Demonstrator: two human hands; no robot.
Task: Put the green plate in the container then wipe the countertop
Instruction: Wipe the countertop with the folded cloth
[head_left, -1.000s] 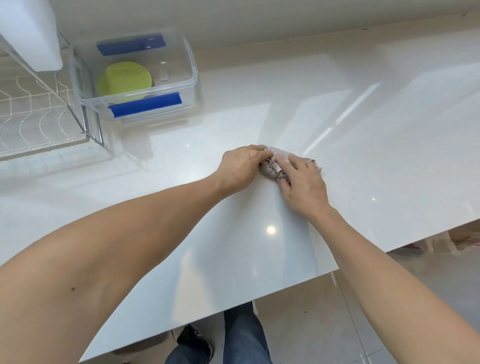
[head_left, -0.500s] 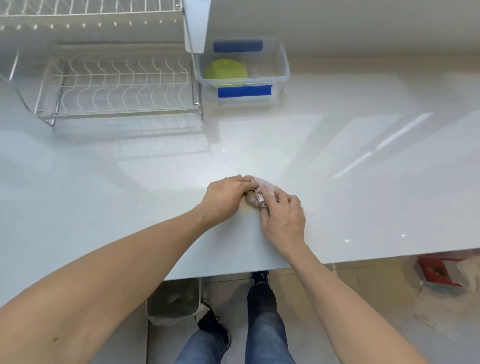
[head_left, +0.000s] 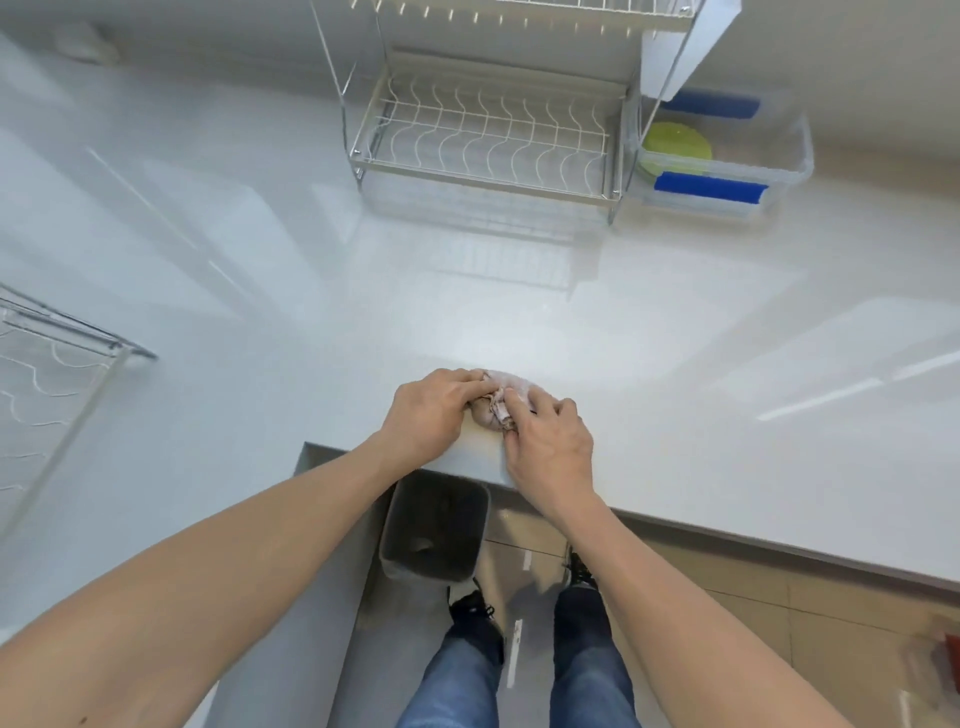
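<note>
The green plate lies inside the clear plastic container with blue clips at the far right of the white countertop. A bunched pinkish cloth rests on the countertop near its front edge. My left hand grips the cloth's left side. My right hand presses on its right side, with the fingers curled into the folds. Much of the cloth is hidden under both hands.
A white wire dish rack stands at the back, just left of the container. Another wire rack shows at the left edge. Below the counter's front edge stands a grey bin, beside my shoes and legs.
The view has swung left, so the container and rack now sit further right. Both hands stay on the cloth, now closer to the counter's front edge.
</note>
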